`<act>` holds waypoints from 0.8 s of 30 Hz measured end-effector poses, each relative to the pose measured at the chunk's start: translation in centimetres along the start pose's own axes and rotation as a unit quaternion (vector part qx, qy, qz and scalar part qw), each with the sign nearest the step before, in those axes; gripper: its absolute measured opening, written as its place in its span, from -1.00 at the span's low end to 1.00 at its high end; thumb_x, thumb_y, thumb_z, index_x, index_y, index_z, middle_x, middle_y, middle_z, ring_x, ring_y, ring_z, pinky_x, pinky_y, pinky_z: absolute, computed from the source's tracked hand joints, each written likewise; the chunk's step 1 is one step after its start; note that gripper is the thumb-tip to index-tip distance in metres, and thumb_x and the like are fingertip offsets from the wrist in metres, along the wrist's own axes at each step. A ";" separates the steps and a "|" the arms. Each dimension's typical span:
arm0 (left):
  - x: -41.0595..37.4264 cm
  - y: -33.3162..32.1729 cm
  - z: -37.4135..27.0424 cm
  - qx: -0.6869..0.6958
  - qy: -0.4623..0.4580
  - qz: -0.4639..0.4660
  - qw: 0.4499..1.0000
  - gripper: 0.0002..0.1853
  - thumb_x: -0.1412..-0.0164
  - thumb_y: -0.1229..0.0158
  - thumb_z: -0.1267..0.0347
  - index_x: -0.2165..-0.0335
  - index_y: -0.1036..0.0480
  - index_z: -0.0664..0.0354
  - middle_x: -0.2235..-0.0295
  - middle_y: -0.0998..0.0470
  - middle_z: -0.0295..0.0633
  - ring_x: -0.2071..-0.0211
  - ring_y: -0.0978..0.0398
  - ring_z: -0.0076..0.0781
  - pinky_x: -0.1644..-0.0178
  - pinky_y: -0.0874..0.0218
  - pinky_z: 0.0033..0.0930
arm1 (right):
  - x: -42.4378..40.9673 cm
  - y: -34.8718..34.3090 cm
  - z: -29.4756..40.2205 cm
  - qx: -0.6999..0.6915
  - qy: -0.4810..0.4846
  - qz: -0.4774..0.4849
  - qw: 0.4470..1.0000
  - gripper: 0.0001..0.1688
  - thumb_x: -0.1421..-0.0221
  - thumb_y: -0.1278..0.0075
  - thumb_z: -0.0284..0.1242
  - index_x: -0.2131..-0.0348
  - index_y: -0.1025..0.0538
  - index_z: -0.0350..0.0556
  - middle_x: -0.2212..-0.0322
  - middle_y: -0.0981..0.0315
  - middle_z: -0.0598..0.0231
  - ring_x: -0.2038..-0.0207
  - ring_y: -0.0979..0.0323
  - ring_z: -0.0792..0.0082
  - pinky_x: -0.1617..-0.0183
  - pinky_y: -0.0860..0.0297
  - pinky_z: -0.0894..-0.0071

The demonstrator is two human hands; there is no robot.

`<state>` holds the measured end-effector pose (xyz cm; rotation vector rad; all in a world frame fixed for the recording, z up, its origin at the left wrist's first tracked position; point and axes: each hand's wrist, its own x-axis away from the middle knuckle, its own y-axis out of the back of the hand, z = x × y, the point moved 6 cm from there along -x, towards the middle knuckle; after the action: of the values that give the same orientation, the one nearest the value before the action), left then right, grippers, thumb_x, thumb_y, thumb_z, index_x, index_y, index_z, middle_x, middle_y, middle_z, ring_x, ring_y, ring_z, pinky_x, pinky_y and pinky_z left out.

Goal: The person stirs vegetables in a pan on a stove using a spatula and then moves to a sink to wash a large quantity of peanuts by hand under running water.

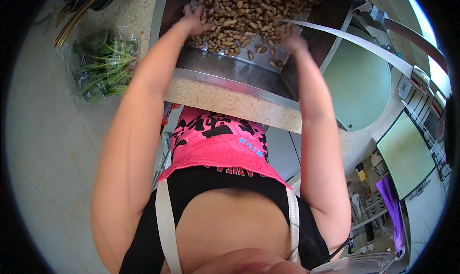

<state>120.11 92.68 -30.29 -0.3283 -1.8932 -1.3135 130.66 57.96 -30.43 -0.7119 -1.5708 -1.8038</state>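
Many unshelled peanuts (248, 11) lie heaped in a stainless steel sink (230, 64), mostly towards its far side, with a few loose ones near the front. My left hand (196, 21) rests at the left edge of the heap, its fingers spread against the nuts. At the heap's right edge is my right hand (291, 38), blurred, with its fingers partly hidden behind nuts and glare; whether it holds any cannot be told.
Leafy greens in a clear plastic bag (107, 67) lie left of the sink. A round green board (359, 83) is on the counter at right, near a rectangular cutting board (408, 153), a wire rack and a purple cloth (391, 209). A curved pale strip (352, 37) crosses the upper right.
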 end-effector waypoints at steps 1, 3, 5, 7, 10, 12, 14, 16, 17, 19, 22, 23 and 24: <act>1.5 -1.6 0.1 -0.028 0.016 0.041 0.999 0.11 0.07 -0.16 -0.28 -0.29 0.14 -0.10 -0.25 0.25 0.38 -0.20 -0.06 0.32 -0.22 -0.07 -0.09 | 1.8 -2.6 -0.1 -0.073 -0.026 0.038 0.996 0.05 -0.10 0.29 0.27 -0.28 0.04 -0.08 -0.09 -0.23 -0.19 -0.16 -0.21 -0.07 -0.21 -0.16 0.16; 4.0 -4.8 -1.0 -0.072 0.024 0.186 0.980 0.21 0.08 -0.08 -0.35 -0.30 0.26 0.05 -0.25 0.29 0.42 -0.25 0.04 0.28 -0.27 0.03 -0.16 | 4.3 -6.6 1.1 -0.087 -0.077 0.069 0.991 0.04 -0.14 0.28 0.21 -0.30 0.14 -0.10 -0.09 -0.26 -0.16 -0.15 -0.23 -0.05 -0.21 -0.14 0.19; 5.1 -5.8 -4.1 0.061 0.023 0.229 0.971 0.28 0.04 0.03 -0.41 -0.29 0.45 0.17 -0.28 0.38 0.31 -0.30 0.22 0.22 -0.30 0.18 -0.01 | 5.1 -9.2 4.4 -0.305 -0.093 0.099 0.943 -0.03 -0.20 0.26 0.14 -0.29 0.10 -0.12 -0.16 -0.17 -0.07 -0.16 -0.23 0.01 -0.16 -0.22 0.19; 6.0 -6.3 -8.3 0.232 -0.005 0.267 0.936 0.24 -0.02 0.03 -0.36 -0.28 0.49 0.15 -0.30 0.30 0.24 -0.30 0.13 0.11 -0.28 0.11 -0.03 | 5.3 -10.7 9.5 -0.534 -0.085 0.254 0.802 -0.18 -0.21 0.27 0.13 -0.19 -0.09 -0.08 -0.04 -0.30 0.07 -0.06 -0.29 0.10 -0.08 -0.28 0.09; 5.7 -4.0 -11.2 0.510 0.025 0.242 0.825 0.08 -0.09 -0.12 -0.11 -0.28 0.36 0.09 -0.22 0.00 0.02 -0.21 -0.07 -0.13 -0.14 -0.13 -0.17 | 4.7 -7.3 13.0 -0.703 -0.069 0.265 0.657 -0.32 -0.24 0.25 0.07 -0.15 -0.19 0.05 -0.01 -0.34 0.19 -0.06 -0.29 0.19 0.00 -0.35 0.04; 5.1 -0.8 -11.5 0.665 -0.045 0.153 0.729 -0.06 -0.13 -0.21 0.12 -0.25 0.23 0.05 -0.10 -0.23 -0.11 -0.05 -0.29 -0.30 0.02 -0.28 -0.30 | 4.4 -3.8 10.8 -0.713 -0.081 0.204 0.666 -0.34 -0.19 0.08 -0.02 -0.15 -0.21 0.11 -0.14 -0.16 0.20 -0.15 -0.18 0.20 -0.01 -0.39 -0.06; 4.0 1.9 -9.2 0.625 -0.028 0.057 0.778 -0.14 -0.11 -0.22 0.12 -0.22 0.08 0.06 0.03 -0.36 -0.10 0.09 -0.39 -0.30 0.07 -0.28 -0.25 | 3.8 0.5 6.1 -0.603 -0.067 0.052 0.793 -0.19 -0.12 0.01 0.02 -0.22 -0.13 0.11 -0.13 -0.16 0.20 -0.15 -0.18 0.14 0.05 -0.43 0.03; 2.9 4.5 -6.3 0.530 -0.032 -0.042 0.846 -0.22 -0.11 -0.20 0.12 -0.19 -0.02 0.08 0.08 -0.41 -0.09 0.14 -0.41 -0.33 0.11 -0.30 -0.28 | 2.1 2.9 2.9 -0.574 -0.074 0.017 0.815 -0.18 -0.13 0.05 0.05 -0.24 -0.09 0.19 -0.17 -0.10 0.19 -0.17 -0.16 0.12 0.09 -0.44 0.08; 2.1 5.6 -5.0 0.498 -0.023 -0.097 0.861 -0.26 -0.11 -0.19 0.12 -0.17 -0.09 0.09 0.11 -0.43 -0.08 0.15 -0.42 -0.34 0.13 -0.30 -0.30 | 0.6 3.7 1.8 -0.609 -0.090 -0.025 0.787 -0.15 -0.13 0.10 0.14 -0.24 -0.09 0.20 -0.28 0.09 0.19 -0.28 0.04 0.09 -0.10 -0.17 -0.24; 0.9 7.0 -3.0 0.488 0.012 -0.213 0.846 -0.32 -0.17 -0.07 0.03 -0.18 -0.14 0.04 0.18 -0.50 -0.08 0.23 -0.49 -0.25 0.20 -0.33 -0.29 | -3.1 5.8 1.5 -0.639 -0.019 -0.122 0.759 -0.09 -0.14 0.16 0.18 -0.28 -0.01 0.18 -0.29 0.12 0.14 -0.30 0.09 0.04 -0.20 0.01 -0.30; -2.2 5.5 -4.2 0.558 0.034 -0.149 0.816 -0.23 -0.23 0.11 -0.14 -0.28 0.11 -0.17 -0.22 -0.10 0.00 -0.19 -0.12 -0.01 -0.15 -0.06 0.05 | -7.4 5.8 3.7 -0.578 0.025 -0.163 0.799 -0.03 -0.14 0.19 0.20 -0.31 0.08 0.17 -0.30 0.17 0.09 -0.31 0.12 -0.03 -0.20 0.06 -0.38; -2.6 5.2 -5.3 0.554 0.027 -0.163 0.816 -0.21 -0.22 0.14 -0.18 -0.28 0.14 -0.18 -0.27 0.00 0.00 -0.25 -0.02 0.03 -0.19 0.01 0.14 | -8.2 4.5 4.6 -0.580 -0.005 -0.100 0.808 -0.05 -0.15 0.22 0.20 -0.32 0.09 0.18 -0.30 0.16 0.11 -0.32 0.17 -0.01 -0.21 0.07 -0.38; -3.3 4.8 -6.5 0.567 0.003 -0.126 0.814 -0.17 -0.20 0.19 -0.24 -0.29 0.20 -0.22 -0.31 0.14 -0.02 -0.31 0.15 0.07 -0.23 0.13 0.26 | -8.4 3.3 5.9 -0.579 0.001 -0.052 0.814 -0.06 -0.16 0.25 0.19 -0.32 0.10 0.19 -0.30 0.15 0.12 -0.33 0.22 0.02 -0.22 0.09 -0.38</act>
<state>128.10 89.72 -28.49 0.5611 -2.3944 -0.1276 138.63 64.47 -33.75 -1.1225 -0.3103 -2.7727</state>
